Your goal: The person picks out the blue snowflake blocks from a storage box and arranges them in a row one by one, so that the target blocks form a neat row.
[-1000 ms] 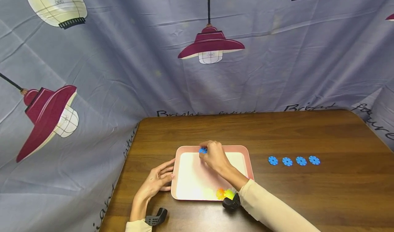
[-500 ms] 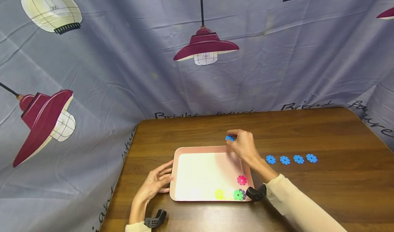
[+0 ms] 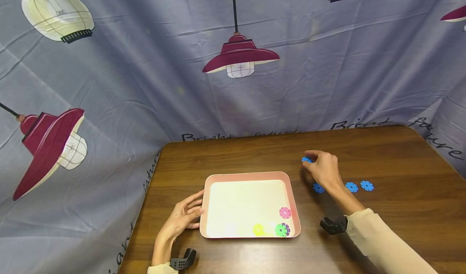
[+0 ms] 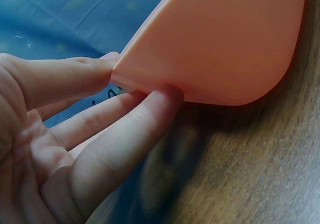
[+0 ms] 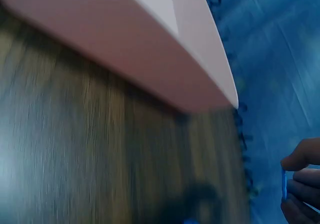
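Observation:
In the head view my right hand (image 3: pixel 322 171) is raised over the table to the right of the pink tray (image 3: pixel 245 177). It pinches a blue notched plastic disc (image 3: pixel 307 159) between thumb and fingers; the right wrist view catches that disc (image 5: pixel 284 185) edge-on. Below the hand, several blue discs (image 3: pixel 351 187) lie in a row, one of them hidden by the forearm. My left hand (image 3: pixel 182 214) rests at the tray's left side. The left wrist view has its extended thumb and fingers touching the tray's outer wall (image 4: pixel 220 49).
Inside the tray, a pink disc (image 3: pixel 285 213), a yellow disc (image 3: pixel 259 229) and a green disc (image 3: pixel 281 230) overlapping a purple one lie toward the near right corner. The brown wooden table (image 3: pixel 204 157) ends at a lamp-printed curtain (image 3: pixel 164 84). Glare whitens the tray's bottom.
My right hand has carried the pinched blue disc from the tray's far edge rightward, out over the table near the row. My left hand has stayed at the tray's side.

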The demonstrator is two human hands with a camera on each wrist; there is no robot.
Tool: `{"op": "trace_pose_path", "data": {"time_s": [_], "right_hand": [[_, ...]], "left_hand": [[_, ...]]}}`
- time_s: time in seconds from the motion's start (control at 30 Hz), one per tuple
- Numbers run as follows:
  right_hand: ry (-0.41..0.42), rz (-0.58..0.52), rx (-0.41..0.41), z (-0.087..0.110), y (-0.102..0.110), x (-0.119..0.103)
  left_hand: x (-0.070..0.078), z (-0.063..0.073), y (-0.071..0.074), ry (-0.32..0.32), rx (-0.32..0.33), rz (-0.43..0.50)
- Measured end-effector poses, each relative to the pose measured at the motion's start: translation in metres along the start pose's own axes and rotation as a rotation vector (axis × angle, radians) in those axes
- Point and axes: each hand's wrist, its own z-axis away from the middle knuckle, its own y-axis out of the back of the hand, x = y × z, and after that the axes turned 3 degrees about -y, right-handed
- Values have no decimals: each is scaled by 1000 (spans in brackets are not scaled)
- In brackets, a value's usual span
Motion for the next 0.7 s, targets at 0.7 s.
{"op": "trace_pose_path", "data": {"time_s": [0.7], "right_hand": [[-272, 165, 72, 25, 96, 131]], "left_hand": [[-3, -1, 1, 20, 18, 1]]}}
